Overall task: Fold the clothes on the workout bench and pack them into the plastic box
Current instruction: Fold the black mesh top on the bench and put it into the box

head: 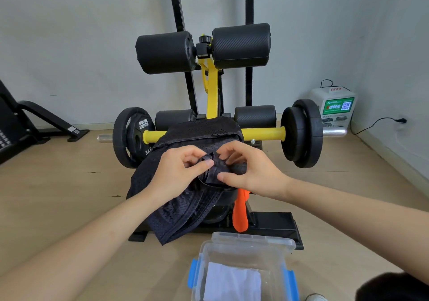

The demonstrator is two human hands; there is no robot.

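Head view: both hands meet at the middle of a black mesh garment (185, 201) draped over the workout bench (274, 224). Left hand (178, 173) pinches a bunched fold between thumb and forefinger. Right hand (253, 173) is clamped on the same bunch just beside it, thumb under, fingers curled over the top. The two grips nearly touch, so neither hand is free.

The garment's long axis runs away from me: far end up by the lower roller pads, near end hanging off the bench's left-front edge toward the floor. I can't tell whether it's shorts or a top. An orange garment (240, 212) hangs down the bench just under the right wrist, mostly hidden.

The clear plastic box (255, 240) with blue latches sits open on the floor, nearer me than the bench and a bit right of centre. A folded white cloth (232, 282) already lies inside.

My read: folding not yet done, the cloth is still bunched. The box lies below and toward me from the grip, right hand slightly nearer.
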